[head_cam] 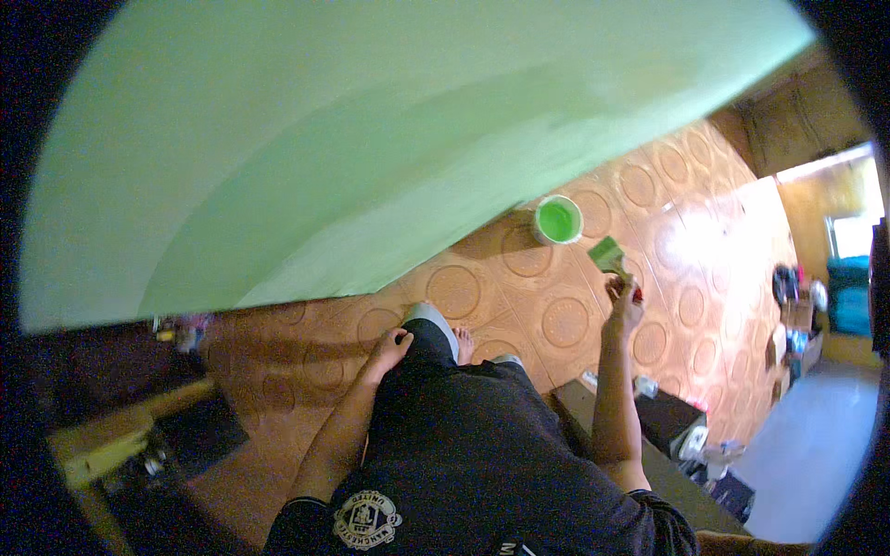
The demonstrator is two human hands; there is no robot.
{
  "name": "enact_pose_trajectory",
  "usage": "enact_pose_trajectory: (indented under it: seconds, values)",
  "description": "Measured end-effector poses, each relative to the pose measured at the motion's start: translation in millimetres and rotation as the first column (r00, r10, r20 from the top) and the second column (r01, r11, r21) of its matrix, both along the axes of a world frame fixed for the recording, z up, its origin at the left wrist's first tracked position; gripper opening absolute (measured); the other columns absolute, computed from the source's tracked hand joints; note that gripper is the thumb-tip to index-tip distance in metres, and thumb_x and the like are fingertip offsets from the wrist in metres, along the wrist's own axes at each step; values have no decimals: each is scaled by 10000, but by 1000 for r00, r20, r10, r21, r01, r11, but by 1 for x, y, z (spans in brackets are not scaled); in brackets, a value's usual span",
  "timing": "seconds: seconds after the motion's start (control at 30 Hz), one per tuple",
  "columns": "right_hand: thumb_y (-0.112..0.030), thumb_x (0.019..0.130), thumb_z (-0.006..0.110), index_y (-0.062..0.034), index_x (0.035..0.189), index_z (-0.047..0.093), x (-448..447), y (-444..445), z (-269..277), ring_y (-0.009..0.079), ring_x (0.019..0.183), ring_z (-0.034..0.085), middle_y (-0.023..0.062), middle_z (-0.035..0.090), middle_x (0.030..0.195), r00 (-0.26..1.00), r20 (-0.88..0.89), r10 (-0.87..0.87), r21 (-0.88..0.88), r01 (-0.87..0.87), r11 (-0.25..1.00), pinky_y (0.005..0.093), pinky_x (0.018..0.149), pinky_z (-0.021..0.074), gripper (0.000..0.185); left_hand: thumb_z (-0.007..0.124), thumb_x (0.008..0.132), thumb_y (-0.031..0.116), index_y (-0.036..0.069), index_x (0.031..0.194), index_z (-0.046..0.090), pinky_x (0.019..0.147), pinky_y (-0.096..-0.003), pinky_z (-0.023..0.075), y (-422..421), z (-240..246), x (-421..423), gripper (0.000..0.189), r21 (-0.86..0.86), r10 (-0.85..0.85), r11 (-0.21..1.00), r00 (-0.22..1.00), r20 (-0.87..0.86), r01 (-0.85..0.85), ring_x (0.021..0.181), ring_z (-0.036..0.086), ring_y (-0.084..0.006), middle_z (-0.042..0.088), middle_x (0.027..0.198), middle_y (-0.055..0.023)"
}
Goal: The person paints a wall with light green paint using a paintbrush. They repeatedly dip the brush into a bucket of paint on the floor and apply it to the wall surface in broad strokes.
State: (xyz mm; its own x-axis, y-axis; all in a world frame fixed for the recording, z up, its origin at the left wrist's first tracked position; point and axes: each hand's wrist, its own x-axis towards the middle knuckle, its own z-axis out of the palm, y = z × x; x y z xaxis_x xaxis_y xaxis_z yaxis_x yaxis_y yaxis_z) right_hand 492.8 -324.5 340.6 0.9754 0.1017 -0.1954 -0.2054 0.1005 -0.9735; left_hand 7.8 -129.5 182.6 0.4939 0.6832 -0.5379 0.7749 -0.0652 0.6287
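My right hand (626,302) grips the handle of a wide paintbrush (608,256) above the tiled floor. Green paint coats the brush's bristles, and a bit of red shows at my fingers. Just beyond the brush, to its upper left, stands a white bucket (579,221) with bright green paint (556,221) inside. My left hand (389,353) hangs beside my left thigh with its fingers curled; whether it pinches the shorts' cloth cannot be made out. Ahead rises a pale green wall (334,174), with a darker green band curving across it.
Patterned orange-brown tiles (564,321) cover the floor. At lower right a dark bench or low table (685,486) stands close to my right arm, with a black box (667,420) by it. Wooden furniture (104,459) sits at lower left. Boxes (799,313) line the far right.
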Motion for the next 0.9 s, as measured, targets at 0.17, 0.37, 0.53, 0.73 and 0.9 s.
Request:
enact_pose_trajectory:
  seconds: [0.17,0.37,0.53,0.73,0.9]
  values:
    - [-202,988,584,33,975,628,-3,-24,-19,191,705,670,120,663,842,992,-86,-97,-69,91,993,327,640,606,239,612,886,539,2,1323,514,1037,-443,420,13,59,105,699,-256,-270,944,934,-235,209,1224,547,-384,565,1307,-267]
    - [-220,984,597,43,1005,599,49,-22,-36,182,660,663,108,661,820,991,-24,-128,-208,120,971,315,634,603,264,600,870,601,-65,1400,407,1115,-444,345,20,18,210,873,-427,-609,769,747,-266,475,1325,451,-384,462,1411,-288]
    - [-235,984,605,9,1024,648,104,-13,-63,127,656,650,77,675,761,990,-135,-51,-259,14,966,266,601,537,251,598,870,591,-79,1443,333,1130,-433,334,24,8,273,921,-490,-688,710,650,-324,506,1356,413,-398,394,1463,-295]
    - [-252,978,611,23,1028,645,150,20,-125,125,673,649,76,676,774,971,-228,-67,-323,-10,946,275,616,552,282,601,880,559,-73,1456,297,1117,-440,353,37,-36,302,909,-520,-803,593,502,-322,615,1342,428,-407,423,1435,-306]
    - [-202,946,601,-121,1184,639,160,39,-207,309,839,691,144,700,924,984,-107,145,-670,-179,720,385,726,549,255,619,836,610,-66,1469,260,1112,-454,354,19,-32,334,993,-519,-818,571,391,-421,636,1341,430,-407,398,1453,-305]
